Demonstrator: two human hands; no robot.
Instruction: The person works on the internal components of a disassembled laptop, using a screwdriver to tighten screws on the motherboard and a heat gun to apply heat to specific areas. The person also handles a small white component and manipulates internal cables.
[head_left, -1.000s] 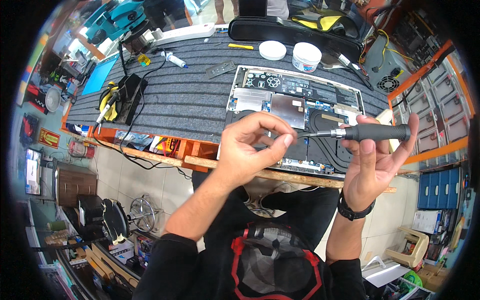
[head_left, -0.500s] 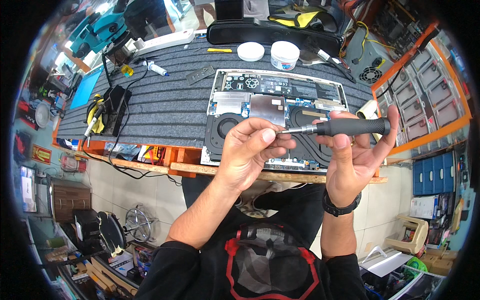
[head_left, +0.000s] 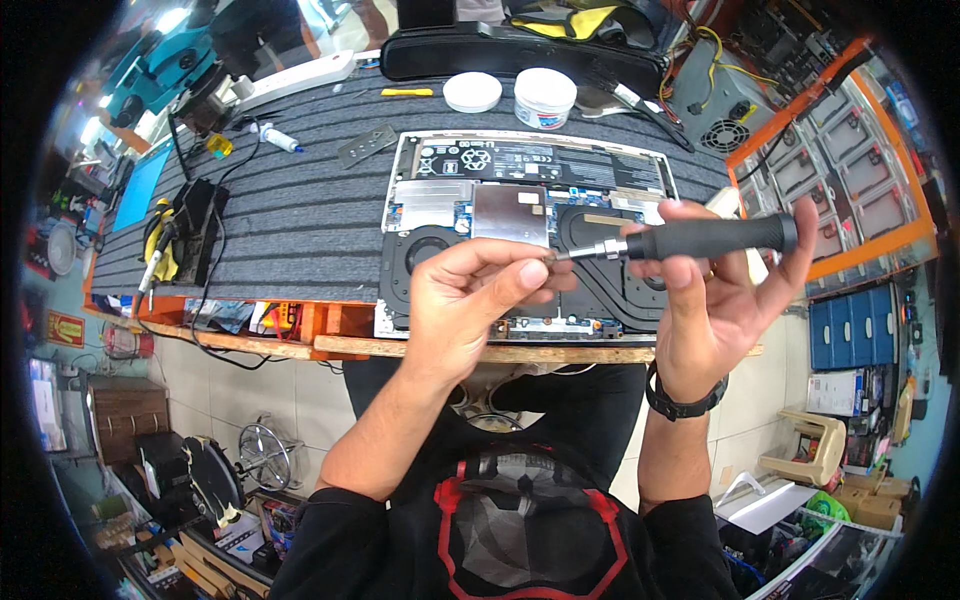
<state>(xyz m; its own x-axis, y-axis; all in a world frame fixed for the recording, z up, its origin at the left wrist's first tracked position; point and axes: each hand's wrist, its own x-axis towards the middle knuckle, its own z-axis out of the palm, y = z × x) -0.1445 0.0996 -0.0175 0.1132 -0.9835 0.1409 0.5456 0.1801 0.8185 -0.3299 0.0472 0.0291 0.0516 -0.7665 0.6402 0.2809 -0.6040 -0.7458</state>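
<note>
In my right hand (head_left: 710,320) lies a screwdriver (head_left: 715,238) with a thick black handle, held level with its silver shaft pointing left. My left hand (head_left: 465,310) is closed at the shaft's end, thumb and fingers pinching the tip. Whether a screw or other small piece is between those fingers is too small to tell. Below both hands an opened laptop (head_left: 400,190) lies on the bench with its inside showing. Its battery (head_left: 560,165) runs along the far side, and a silver metal plate (head_left: 508,213) sits in the middle. My hands hide part of its near half.
A white tub (head_left: 545,98), a round white lid (head_left: 472,92) and a yellow stick (head_left: 406,92) stand beyond the laptop. Left are a perforated metal plate (head_left: 367,146) and a soldering iron (head_left: 150,270) in its stand. A power supply (head_left: 715,110) is at right.
The whole view has shifted, so the bench and laptop appear further left. Both hands keep the screwdriver level, my left fingers still at its tip.
</note>
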